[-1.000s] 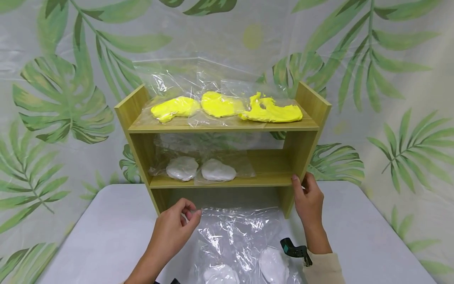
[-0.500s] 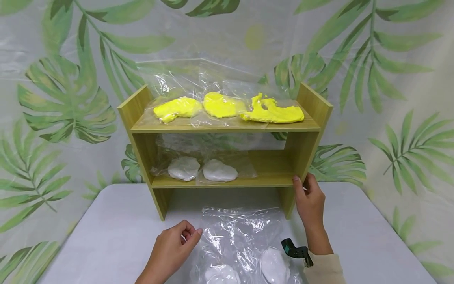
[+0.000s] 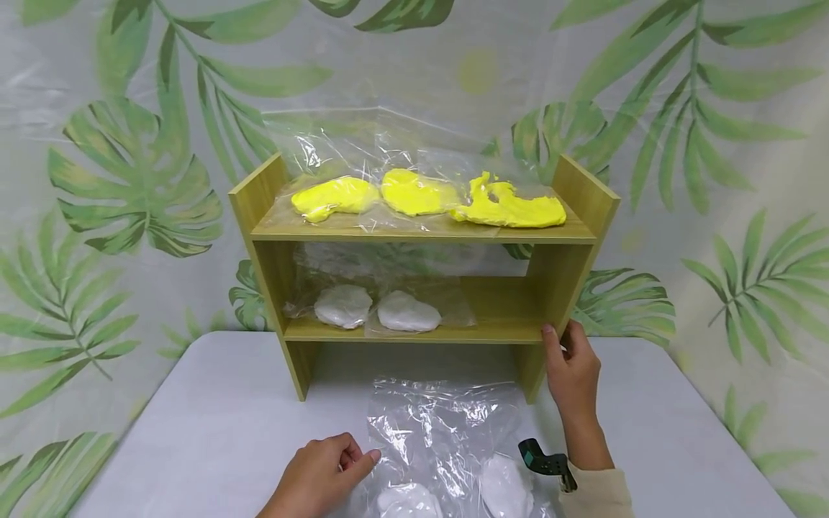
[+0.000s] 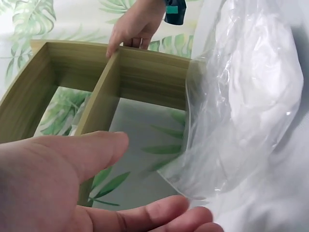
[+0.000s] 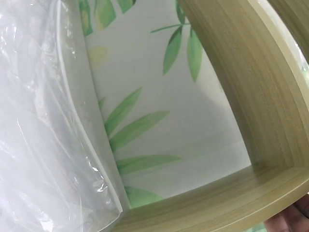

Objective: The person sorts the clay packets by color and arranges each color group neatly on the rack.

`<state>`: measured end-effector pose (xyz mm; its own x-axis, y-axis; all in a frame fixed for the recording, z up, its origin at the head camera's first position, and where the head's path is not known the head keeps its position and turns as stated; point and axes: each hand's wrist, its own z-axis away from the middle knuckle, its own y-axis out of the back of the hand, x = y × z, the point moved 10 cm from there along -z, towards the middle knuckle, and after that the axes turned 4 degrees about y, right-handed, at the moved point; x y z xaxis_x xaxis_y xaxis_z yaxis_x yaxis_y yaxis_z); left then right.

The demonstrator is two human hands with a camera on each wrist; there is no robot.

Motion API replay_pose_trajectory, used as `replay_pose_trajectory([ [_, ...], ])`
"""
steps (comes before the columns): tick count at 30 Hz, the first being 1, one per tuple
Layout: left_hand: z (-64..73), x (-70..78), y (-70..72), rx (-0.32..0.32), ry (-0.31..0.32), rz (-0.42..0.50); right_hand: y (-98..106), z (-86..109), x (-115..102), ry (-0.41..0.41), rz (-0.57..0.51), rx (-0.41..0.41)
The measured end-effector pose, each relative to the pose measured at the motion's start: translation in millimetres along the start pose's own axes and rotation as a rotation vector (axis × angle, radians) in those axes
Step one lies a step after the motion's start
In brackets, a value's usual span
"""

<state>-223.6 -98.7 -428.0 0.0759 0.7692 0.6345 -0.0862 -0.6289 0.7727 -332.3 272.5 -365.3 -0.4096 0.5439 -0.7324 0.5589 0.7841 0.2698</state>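
Observation:
My right hand [image 3: 575, 374] grips the right side panel of a small wooden shelf [image 3: 499, 296], thumb on the front edge at the middle board. My left hand [image 3: 324, 471] is lower left over the table, beside the clear plastic bags [image 3: 427, 410]. In the left wrist view, the left thumb [image 4: 104, 150] is well apart from the fingers, with nothing between them. Inside the bags in front of the shelf are two white clay-like lumps, one at left [image 3: 409, 501] and one at right [image 3: 506, 485]. The right wrist view shows only some fingertips at its lower right corner.
On the top board lie several clear bags with bright yellow clay-like lumps [image 3: 417, 192]. The middle board bears two bagged white lumps [image 3: 409, 312] toward its left. A white-covered table [image 3: 214, 432] supports everything, with a leaf-print curtain [image 3: 414, 65] close behind the shelf.
My left hand has drawn back from near the shelf's left leg toward the front of the table. The right hand keeps its grip on the shelf. The head view has shifted slightly.

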Motion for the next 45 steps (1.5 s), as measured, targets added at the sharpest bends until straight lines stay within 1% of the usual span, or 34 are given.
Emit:
replay_pose_trajectory([
  [2,-0.4,-2.4,-6.5,-0.046,-0.008,-0.015,0.7,0.0,1.2,0.0,0.003,0.005],
  [6,-0.9,-4.8,-10.5,-0.067,-0.009,-0.026,2.2,0.6,2.5,-0.003,0.015,0.009],
  [9,-1.2,-7.6,-13.4,-0.088,0.012,-0.021,2.8,1.3,2.0,-0.004,0.014,0.009],
  [13,-0.8,-13.2,-20.4,-0.133,0.033,-0.015,2.0,1.1,1.7,-0.004,0.004,0.002],
  [18,-0.4,-19.4,-24.9,-0.159,0.039,-0.012,0.3,0.8,1.9,-0.001,0.011,-0.003],
  [21,-0.7,-24.1,-30.8,-0.204,0.058,-0.003,0.0,0.9,1.1,0.005,0.009,0.0],
  [25,-0.3,-28.8,-40.4,-0.27,0.093,0.031,-0.5,0.9,-0.2,0.012,-0.003,0.003],
  [27,-0.1,-29.9,-43.4,-0.285,0.103,0.045,-1.1,0.7,0.3,0.013,-0.002,0.002],
  [31,1.5,-30.3,-47.4,-0.307,0.103,0.065,-1.9,0.0,2.1,0.001,0.001,-0.001],
  [35,2.7,-29.2,-51.2,-0.317,0.086,0.066,-1.4,0.0,2.0,-0.006,-0.001,0.0],
  [40,0.6,-26.7,-54.3,-0.285,0.053,0.049,0.3,-0.1,1.0,-0.004,0.003,0.005],
  [45,0.0,-27.6,-59.2,-0.281,0.061,0.093,0.2,-0.4,1.7,-0.006,0.005,0.0],
])
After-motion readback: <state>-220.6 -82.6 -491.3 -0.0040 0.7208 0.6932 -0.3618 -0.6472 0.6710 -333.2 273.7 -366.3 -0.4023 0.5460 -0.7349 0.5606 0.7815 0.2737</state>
